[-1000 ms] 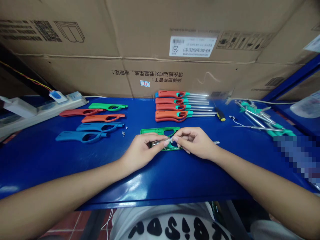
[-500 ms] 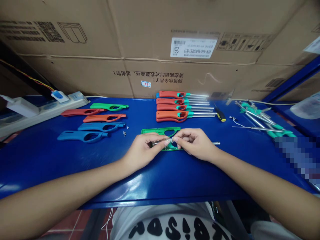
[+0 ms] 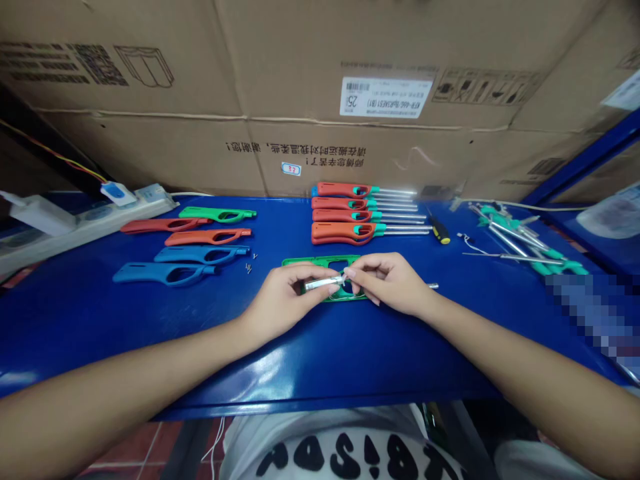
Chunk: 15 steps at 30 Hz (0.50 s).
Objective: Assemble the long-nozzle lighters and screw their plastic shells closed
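Note:
Between thumb and fingers of my left hand (image 3: 280, 297) is a small pale, shiny lighter gas tank (image 3: 323, 283), held lengthwise. My right hand (image 3: 393, 283) is closed in a pinch at the tank's right end; whatever tiny part its fingertips grip is hard to make out. Beneath both hands lies an open green lighter handle shell (image 3: 320, 260), partly covered by them. A metal tube tip (image 3: 433, 286) sticks out past my right hand, the rest of it hidden.
Orange-red lighters with metal tubes (image 3: 343, 232) lie in a stack behind my hands, beside a black-and-yellow screwdriver (image 3: 441, 232). Left are coloured handle shells (image 3: 165, 273) and several screws (image 3: 249, 268). Right is a pile of tubes and teal parts (image 3: 525, 237). Cardboard (image 3: 300, 87) stands behind.
The gas tank has turned slightly in my left hand, so more of its bright side shows. My right hand's fingertips have shifted a little at its end.

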Available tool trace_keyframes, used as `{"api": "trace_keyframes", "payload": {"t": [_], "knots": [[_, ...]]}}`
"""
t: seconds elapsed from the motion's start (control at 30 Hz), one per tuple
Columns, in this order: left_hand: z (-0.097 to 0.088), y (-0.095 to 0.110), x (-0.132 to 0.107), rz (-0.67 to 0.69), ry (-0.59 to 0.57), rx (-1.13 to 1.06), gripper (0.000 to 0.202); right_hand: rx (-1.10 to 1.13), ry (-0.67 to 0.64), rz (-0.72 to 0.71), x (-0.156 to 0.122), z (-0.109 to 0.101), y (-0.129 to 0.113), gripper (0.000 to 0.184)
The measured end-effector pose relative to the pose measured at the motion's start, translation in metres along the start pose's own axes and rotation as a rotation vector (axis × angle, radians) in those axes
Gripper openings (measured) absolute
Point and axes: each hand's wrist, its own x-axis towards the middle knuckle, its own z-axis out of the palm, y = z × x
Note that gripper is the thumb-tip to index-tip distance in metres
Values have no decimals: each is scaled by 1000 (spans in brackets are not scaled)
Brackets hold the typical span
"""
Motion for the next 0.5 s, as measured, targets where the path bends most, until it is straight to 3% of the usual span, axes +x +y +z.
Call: {"api": "trace_keyframes", "payload": {"t": [0.27,0.5], "knots": [[0,-1,1,11,-1,31,17,-27,4,18,0,2,1,44],[-7,6,1,7,-34,86,21,36,33,-77,2,-1,3,47]]}}
